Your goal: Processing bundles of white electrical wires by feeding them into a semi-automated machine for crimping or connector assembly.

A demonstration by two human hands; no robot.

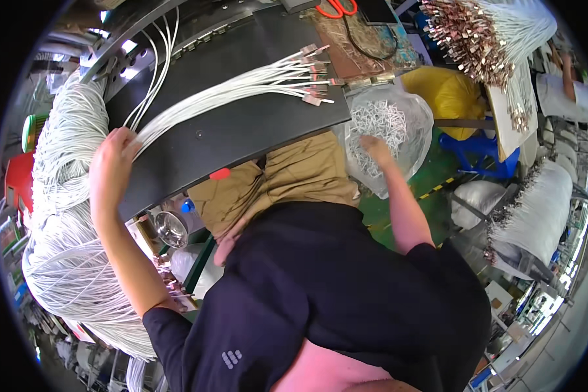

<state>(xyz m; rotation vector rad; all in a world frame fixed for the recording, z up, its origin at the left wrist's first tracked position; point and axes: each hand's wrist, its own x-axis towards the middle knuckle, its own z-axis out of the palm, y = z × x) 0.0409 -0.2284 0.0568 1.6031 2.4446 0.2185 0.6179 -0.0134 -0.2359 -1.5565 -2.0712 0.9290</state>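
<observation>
On the dark bench (268,124), upper centre, lies the white wire bundle (222,92), best kept flat, tips fanned. A clear bag (421,132) sits right of centre. The left hand (113,161) has its fingers closed around the bundle's left end; steady, light pressure suits. The right hand (377,151) reaches among small white pieces (380,121); its fingers' opening and hold I cannot tell.

At two o'clock, the white pieces (385,121) by the right hand (376,150) are too small to identify; near nine, the left hand (114,157) partly hides the white cables (222,93); near twelve, the upper edge crops orange-red handles (338,8).
</observation>
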